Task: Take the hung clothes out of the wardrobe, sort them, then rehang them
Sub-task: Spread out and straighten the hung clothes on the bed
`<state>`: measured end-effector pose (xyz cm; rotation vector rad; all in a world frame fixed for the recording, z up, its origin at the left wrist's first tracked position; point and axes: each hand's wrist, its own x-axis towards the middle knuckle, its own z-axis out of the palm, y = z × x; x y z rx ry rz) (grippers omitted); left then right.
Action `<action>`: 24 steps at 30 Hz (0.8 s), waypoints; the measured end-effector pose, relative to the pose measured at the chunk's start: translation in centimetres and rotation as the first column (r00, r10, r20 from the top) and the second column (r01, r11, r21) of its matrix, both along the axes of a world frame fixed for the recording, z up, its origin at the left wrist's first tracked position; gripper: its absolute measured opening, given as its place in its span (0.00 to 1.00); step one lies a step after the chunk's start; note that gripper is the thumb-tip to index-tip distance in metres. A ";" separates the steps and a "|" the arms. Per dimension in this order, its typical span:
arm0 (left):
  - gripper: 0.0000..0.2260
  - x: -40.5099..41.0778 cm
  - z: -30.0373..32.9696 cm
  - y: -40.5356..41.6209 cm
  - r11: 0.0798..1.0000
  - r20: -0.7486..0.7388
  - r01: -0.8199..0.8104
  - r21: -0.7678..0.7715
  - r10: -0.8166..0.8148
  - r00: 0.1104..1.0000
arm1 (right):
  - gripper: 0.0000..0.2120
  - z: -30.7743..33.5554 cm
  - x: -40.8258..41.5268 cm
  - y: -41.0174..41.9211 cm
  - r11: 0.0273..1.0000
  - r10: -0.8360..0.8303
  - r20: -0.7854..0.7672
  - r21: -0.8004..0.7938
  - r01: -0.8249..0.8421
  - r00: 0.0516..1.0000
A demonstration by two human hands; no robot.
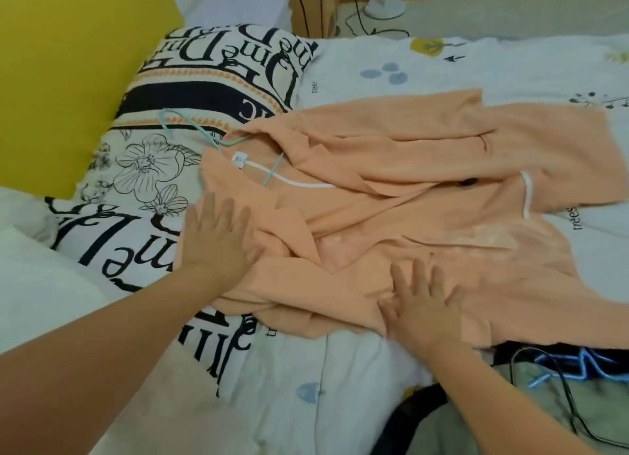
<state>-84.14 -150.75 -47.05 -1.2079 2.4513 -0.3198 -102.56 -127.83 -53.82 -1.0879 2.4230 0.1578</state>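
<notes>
Peach-orange jacket (391,196) lies spread front-up on the bed, collar toward the left, hem toward the right, one sleeve folded across the upper side. A dark button (467,182) shows at the front closure; white piping runs along the inner neckline, with a small white label (239,160) at the collar. A mint-green hanger (190,128) sits in the neck of the jacket, its hook resting out on the patterned pillow (211,76), its shoulders tucked under the fabric. Left hand (218,240) lies flat on the jacket's near shoulder, fingers straight and spread, pressing the cloth, gripping nothing. Right hand (422,305) lies flat on the lower front panel near the near edge, fingers straight and fanned, palm down, likewise holding nothing. Fabric between the two hands is bunched in soft folds. Beneath the jacket: a white quilt (340,369) printed with small blue and yellow motifs, and to the left the pillow with large black lettering, an orange band and line-drawn flowers. A yellow headboard panel (68,73) stands at upper left. At lower right, a dark garment (544,350) with blue hangers (558,369) and a black cable (571,407) lies partly under the jacket's hem. At the top, the white base of a stand (384,7) and black cords sit on the floor.
</notes>
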 end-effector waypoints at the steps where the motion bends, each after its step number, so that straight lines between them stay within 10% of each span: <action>1: 0.32 0.2 -0.2 0.0 1.000 0.044 -0.002 0.011 0.001 0.999 | 0.31 0.0 0.0 -0.1 1.000 0.009 -0.004 0.012 -0.009 1.000; 6: 0.29 -1.9 0.9 0.9 0.997 0.147 -0.069 0.017 0.066 0.987 | 0.26 1.2 -0.8 -0.2 0.999 0.030 0.058 0.038 -0.032 0.998; 18: 0.12 -5.5 0.8 23.9 0.825 -0.429 0.330 0.458 -0.120 0.895 | 0.16 8.4 -4.0 13.2 0.946 -0.122 -0.026 -0.304 0.109 0.992; 24: 0.07 -4.0 -1.8 32.4 0.785 -0.547 0.465 0.409 -0.197 0.813 | 0.27 8.3 -4.5 23.7 0.914 -0.376 -0.150 -0.219 0.340 0.914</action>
